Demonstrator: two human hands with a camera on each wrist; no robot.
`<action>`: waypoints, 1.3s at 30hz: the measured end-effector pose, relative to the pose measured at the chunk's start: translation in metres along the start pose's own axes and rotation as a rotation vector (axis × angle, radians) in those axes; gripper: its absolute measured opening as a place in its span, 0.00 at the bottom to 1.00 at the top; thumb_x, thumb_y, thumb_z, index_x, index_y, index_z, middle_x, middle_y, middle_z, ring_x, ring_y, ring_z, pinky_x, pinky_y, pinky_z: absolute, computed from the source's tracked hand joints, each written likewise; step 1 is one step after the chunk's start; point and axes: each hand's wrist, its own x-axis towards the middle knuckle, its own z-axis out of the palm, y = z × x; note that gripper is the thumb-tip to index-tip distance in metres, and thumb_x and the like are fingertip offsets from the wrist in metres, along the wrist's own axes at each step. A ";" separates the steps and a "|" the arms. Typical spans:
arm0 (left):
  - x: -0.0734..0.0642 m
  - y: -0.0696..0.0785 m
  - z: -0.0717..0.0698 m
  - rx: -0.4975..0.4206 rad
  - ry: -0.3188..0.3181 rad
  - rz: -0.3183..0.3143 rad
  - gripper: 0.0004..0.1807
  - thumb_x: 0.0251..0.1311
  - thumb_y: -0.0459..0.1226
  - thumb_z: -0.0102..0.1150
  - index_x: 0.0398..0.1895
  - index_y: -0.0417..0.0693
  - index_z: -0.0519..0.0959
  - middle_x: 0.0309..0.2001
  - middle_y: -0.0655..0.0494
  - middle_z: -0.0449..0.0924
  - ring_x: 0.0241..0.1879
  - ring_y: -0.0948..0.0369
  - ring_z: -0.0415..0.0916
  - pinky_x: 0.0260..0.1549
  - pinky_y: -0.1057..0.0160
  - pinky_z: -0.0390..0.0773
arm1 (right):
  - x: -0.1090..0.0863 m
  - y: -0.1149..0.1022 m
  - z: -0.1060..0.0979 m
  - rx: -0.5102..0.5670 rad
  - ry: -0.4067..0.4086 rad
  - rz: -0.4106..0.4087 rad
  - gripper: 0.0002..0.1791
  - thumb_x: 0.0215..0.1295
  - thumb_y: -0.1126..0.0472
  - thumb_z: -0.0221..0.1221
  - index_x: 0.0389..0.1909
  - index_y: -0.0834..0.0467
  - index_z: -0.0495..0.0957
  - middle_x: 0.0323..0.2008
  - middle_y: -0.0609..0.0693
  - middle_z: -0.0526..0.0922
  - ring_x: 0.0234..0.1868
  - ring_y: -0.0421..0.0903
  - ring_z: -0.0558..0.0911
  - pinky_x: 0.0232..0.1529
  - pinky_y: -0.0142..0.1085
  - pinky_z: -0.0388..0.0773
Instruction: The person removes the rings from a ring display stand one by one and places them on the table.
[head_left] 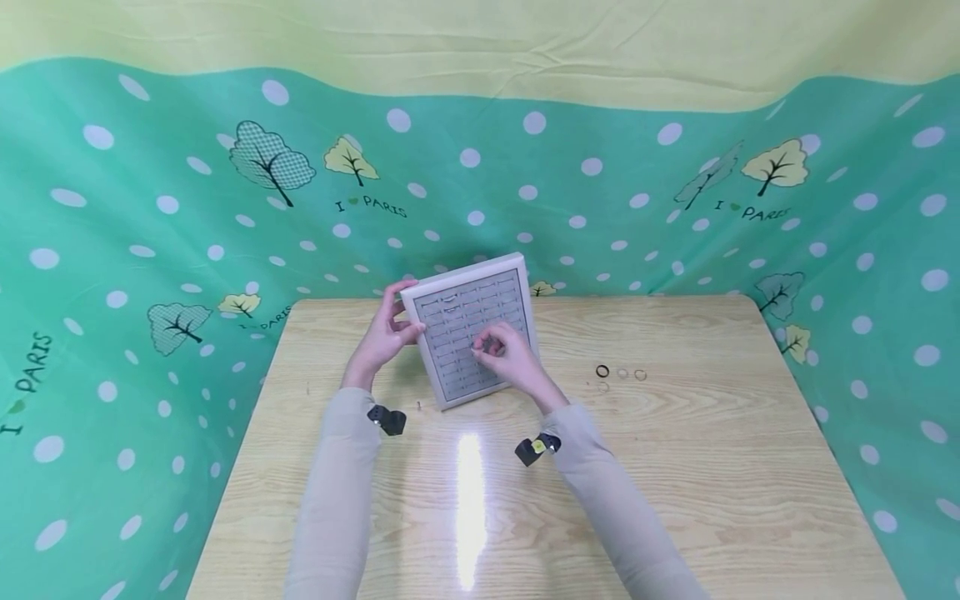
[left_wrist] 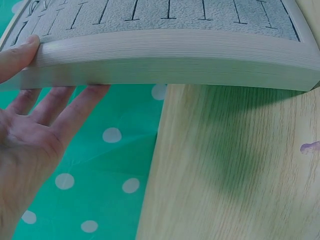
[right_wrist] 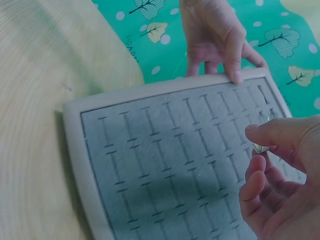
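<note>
A ring display tray (head_left: 463, 273) with a pale frame and grey slotted padding stands tilted up on the table. My left hand (head_left: 382, 340) grips its upper left edge, thumb on the front rim and the other fingers (left_wrist: 75, 107) behind. In front of the padding, my right hand (head_left: 512, 360) pinches a small silver ring (right_wrist: 260, 149) between thumb and fingertips. Two rings (head_left: 450, 298) sit in slots near the tray's upper left corner; the other slots in view hold none.
To the right on the wooden table (head_left: 690, 467) lie a black ring (head_left: 602, 377) and several thin pale rings (head_left: 640, 380). A small purplish piece (left_wrist: 311, 148) lies left of the tray's lower corner. A green dotted cloth (head_left: 600, 200) hangs behind and around the table.
</note>
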 end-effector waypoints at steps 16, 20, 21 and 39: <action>0.000 0.000 0.000 -0.006 -0.006 -0.004 0.44 0.55 0.15 0.51 0.72 0.56 0.53 0.60 0.33 0.65 0.50 0.33 0.72 0.41 0.48 0.82 | -0.032 0.043 -0.013 0.063 0.113 0.107 0.06 0.56 0.72 0.65 0.32 0.60 0.79 0.34 0.52 0.75 0.33 0.47 0.74 0.32 0.36 0.74; 0.000 -0.001 -0.001 -0.002 -0.007 0.019 0.44 0.55 0.15 0.51 0.72 0.55 0.53 0.60 0.32 0.65 0.49 0.33 0.73 0.40 0.48 0.83 | -0.037 0.052 -0.016 0.089 0.143 0.137 0.06 0.56 0.72 0.65 0.32 0.61 0.79 0.38 0.53 0.76 0.34 0.48 0.74 0.32 0.36 0.76; 0.001 -0.001 -0.001 -0.003 -0.007 0.020 0.44 0.55 0.15 0.51 0.72 0.55 0.53 0.60 0.32 0.65 0.49 0.33 0.73 0.40 0.48 0.83 | -0.038 0.054 -0.018 0.090 0.149 0.142 0.06 0.56 0.72 0.65 0.33 0.61 0.79 0.39 0.53 0.77 0.34 0.48 0.75 0.32 0.36 0.76; 0.000 -0.001 0.000 0.001 0.001 0.013 0.44 0.55 0.16 0.51 0.72 0.56 0.54 0.59 0.33 0.66 0.49 0.34 0.74 0.39 0.49 0.83 | -0.060 0.088 -0.040 0.066 0.211 0.207 0.05 0.56 0.72 0.65 0.34 0.64 0.80 0.40 0.56 0.78 0.34 0.48 0.76 0.29 0.30 0.75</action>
